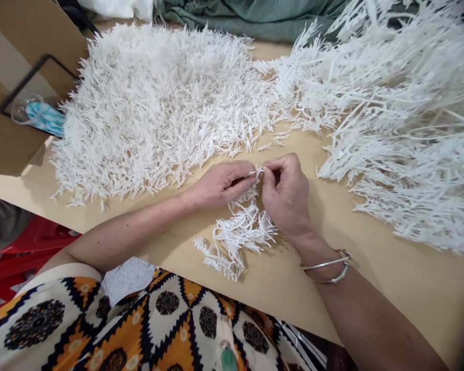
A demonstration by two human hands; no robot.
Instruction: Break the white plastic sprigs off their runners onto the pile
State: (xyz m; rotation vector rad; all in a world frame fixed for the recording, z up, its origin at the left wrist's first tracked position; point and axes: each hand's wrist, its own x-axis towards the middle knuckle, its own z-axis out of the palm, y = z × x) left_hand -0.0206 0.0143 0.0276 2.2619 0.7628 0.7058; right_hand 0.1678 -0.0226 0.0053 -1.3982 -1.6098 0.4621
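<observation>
A white branching sprig [237,229], feathery and many-tipped, hangs down on the near side of my hands and rests on the table. My left hand [222,185] pinches its upper end between thumb and fingers. Closed close beside it, my right hand [286,193] has thumb and forefinger pressed together on a tip of the same sprig; what lies inside that pinch is mostly hidden. Beyond my left hand spreads a large heap of short white sprig pieces [158,103]. On the right lies a pile of longer white branches [410,129].
A cardboard box [15,62] stands at the far left, with a black-framed stand and a blue-and-white item [46,117] before it. Green cloth [247,20] lies along the back of the tan table [375,288]. A red stool [34,242] shows below left.
</observation>
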